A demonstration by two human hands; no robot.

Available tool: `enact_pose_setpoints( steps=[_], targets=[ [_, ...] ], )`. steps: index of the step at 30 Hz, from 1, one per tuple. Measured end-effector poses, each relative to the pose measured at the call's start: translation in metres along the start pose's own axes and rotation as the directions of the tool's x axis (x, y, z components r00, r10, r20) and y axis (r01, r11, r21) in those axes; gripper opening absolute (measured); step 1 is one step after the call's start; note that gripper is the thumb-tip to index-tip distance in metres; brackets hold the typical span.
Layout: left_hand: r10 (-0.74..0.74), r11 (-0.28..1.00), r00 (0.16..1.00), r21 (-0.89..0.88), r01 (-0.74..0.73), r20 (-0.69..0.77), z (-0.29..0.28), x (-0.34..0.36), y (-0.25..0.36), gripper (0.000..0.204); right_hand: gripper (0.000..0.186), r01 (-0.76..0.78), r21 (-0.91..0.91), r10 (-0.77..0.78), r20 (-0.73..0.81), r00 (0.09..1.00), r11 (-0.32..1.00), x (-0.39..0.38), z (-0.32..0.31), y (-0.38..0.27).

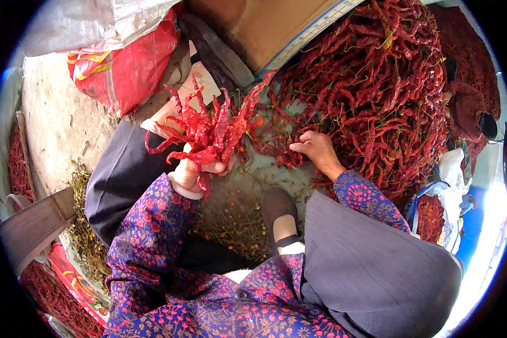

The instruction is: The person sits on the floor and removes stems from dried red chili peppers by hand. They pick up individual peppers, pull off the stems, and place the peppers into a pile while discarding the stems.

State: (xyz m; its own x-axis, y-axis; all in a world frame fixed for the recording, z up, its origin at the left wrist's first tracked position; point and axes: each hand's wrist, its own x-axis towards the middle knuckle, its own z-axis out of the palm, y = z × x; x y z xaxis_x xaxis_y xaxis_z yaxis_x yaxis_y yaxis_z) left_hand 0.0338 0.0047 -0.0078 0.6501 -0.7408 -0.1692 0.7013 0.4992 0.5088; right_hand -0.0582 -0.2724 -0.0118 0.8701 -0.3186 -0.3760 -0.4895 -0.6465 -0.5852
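Chillies [208,132] clasped in left hand [190,173], fanning lengthwise beyond fingers; pile [377,107] just right of nearer right hand [320,153], fingers curled, grip unclear.

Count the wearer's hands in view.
2: the left hand grips a bunch of dried red chilies; the right hand is at the left edge of the large chili pile. Neither is fully hidden.

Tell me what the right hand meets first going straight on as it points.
Probably the loose chillies just left of the right hand, by its fingertips; its height above them is unclear.
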Motion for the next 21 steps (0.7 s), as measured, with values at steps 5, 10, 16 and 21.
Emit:
enact_pose_setpoints(
  steps=[5, 10, 16, 21],
  targets=[
    [-0.045, 0.996, 0.999, 0.072, 0.047, -0.027, 0.004, -0.001, 0.000, 0.056, 0.030, 0.113, -0.147, -0.122, -0.050, 0.991, 0.983, 0.003, 0.014, 0.001],
    [-0.047, 0.997, 0.999, 0.061, 0.048, -0.014, 0.001, -0.001, -0.001, 0.056, 0.016, 0.023, 0.248, -0.032, 0.032, 0.999, 0.968, 0.005, -0.006, -0.013],
    [-0.059, 0.996, 0.992, 0.059, 0.067, -0.114, 0.004, -0.004, -0.002, 0.054, 0.012, -0.199, 0.565, 0.136, 0.152, 0.979, 0.801, -0.009, -0.047, -0.058],
    [0.029, 0.999, 0.992, 0.044, -0.024, -0.124, 0.007, 0.005, -0.008, 0.051, 0.009, -0.220, 0.763, 0.096, 0.205, 0.974, 0.608, -0.017, -0.048, -0.075]
  ],
)
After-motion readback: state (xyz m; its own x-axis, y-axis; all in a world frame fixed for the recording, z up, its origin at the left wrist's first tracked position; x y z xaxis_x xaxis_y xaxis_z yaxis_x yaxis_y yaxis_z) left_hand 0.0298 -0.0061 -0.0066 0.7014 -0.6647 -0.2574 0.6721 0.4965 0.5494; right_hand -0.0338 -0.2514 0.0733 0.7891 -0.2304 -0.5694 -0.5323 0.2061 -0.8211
